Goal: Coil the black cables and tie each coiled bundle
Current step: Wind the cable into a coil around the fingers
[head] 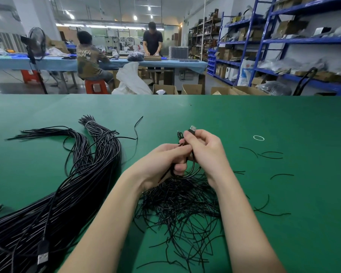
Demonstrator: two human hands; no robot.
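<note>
- A thin black cable with a silver USB plug point(192, 128) is held above the middle of the green tabletop point(283, 119), with the plug end raised clear of the fingers; this is judged to keep the loose ends together while the loops are gathered below.
- The right hand point(204, 149) is closed around the upper part of the cable, just under the plug, with fingers curled and thumb pressed in.
- The left hand point(165, 160) is curled around the lower part of the same cable, where a loop point(191, 170) hangs out beneath the fingers; the two hands are touching.
- The coil appears partly formed and no tie is seen around it yet, so the coiling step is judged to be under way.
- A loose heap of short black tie wires point(181, 205) lies on the tabletop directly beneath the hands, presumably kept within reach for the tying; a few strays point(270, 154) are scattered towards the right edge.
- A large bundle of long black cables point(71, 194), not yet coiled, is laid from the near left corner towards the far left; one sheaf is bound with a pale band point(89, 123).
- A small white rubber ring point(258, 137) lies alone to the right.
</note>
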